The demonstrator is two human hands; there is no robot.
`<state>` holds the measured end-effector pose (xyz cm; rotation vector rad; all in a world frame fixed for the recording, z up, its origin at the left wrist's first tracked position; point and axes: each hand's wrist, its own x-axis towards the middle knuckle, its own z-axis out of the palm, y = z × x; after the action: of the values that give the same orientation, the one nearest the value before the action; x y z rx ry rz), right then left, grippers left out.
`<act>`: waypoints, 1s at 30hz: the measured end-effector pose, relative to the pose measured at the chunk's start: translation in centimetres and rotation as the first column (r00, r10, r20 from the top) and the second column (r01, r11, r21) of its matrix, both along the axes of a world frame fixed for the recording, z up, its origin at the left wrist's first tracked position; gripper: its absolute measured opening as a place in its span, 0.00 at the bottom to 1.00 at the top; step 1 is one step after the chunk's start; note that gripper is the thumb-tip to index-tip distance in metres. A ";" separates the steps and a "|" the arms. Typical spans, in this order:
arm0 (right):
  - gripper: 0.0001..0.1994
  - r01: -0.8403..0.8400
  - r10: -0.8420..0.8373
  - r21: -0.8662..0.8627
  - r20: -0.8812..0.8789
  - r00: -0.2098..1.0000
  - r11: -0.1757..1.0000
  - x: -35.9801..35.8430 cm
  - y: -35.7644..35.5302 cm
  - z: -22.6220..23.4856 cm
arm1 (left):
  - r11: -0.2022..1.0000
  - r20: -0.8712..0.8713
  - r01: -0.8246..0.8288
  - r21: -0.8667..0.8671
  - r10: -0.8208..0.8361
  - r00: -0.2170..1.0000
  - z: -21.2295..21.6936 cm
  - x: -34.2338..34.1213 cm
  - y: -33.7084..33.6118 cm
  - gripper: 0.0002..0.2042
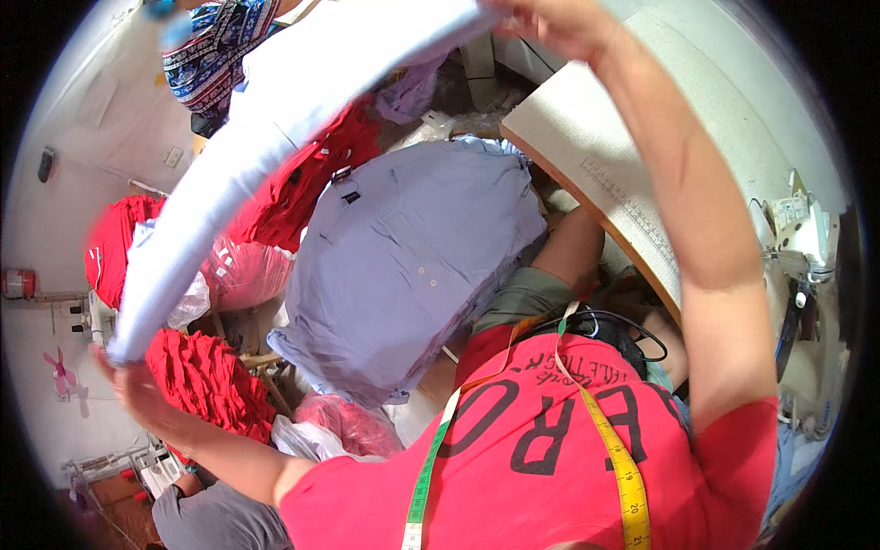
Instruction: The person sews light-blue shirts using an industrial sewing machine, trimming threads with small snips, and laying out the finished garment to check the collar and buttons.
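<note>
A pale blue piece of cloth [211, 183], probably a garment, is stretched in a long arc between my raised hands. My left hand [137, 390] is closed on its lower left end. At the top, my right hand [559, 26] grips the other end, its fingertips partly cut off by the frame edge. Below the cloth lies a pile of light blue shirts [412, 247] with buttons and dark neck labels, apart from both hands. A tape measure [610, 440] hangs over my red shirt.
A pale table [587, 147] with printed ruler marks stands on the right, a sewing machine [811, 243] beyond it. Red garments [206, 385] and plastic bags [247, 275] are heaped at left. A person in grey [215, 518] sits lower left; another in patterned clothing [215, 64] is at the top.
</note>
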<state>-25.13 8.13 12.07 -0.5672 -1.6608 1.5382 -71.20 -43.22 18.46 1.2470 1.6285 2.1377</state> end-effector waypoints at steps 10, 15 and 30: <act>0.06 0.162 -0.233 0.197 0.426 0.874 0.967 3.9 -9.8 -23.4 | 0.583 0.599 0.436 -0.686 0.112 0.793 -18.5 11.3 -2.7 0.05; 0.04 0.298 -0.315 0.125 0.566 0.762 0.946 6.2 -10.9 -25.0 | 0.267 0.494 0.470 -0.841 0.028 0.869 -16.0 12.7 -3.2 0.04; 0.26 -0.047 -0.200 0.273 0.800 0.565 0.961 9.5 -13.6 -28.8 | 0.469 -0.347 -0.028 -0.883 -0.612 0.711 -18.4 28.3 15.4 0.09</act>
<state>-15.64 -5.48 -16.68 -1.3425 -2.4459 0.9543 -42.89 -27.83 0.11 1.7345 2.0169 0.4102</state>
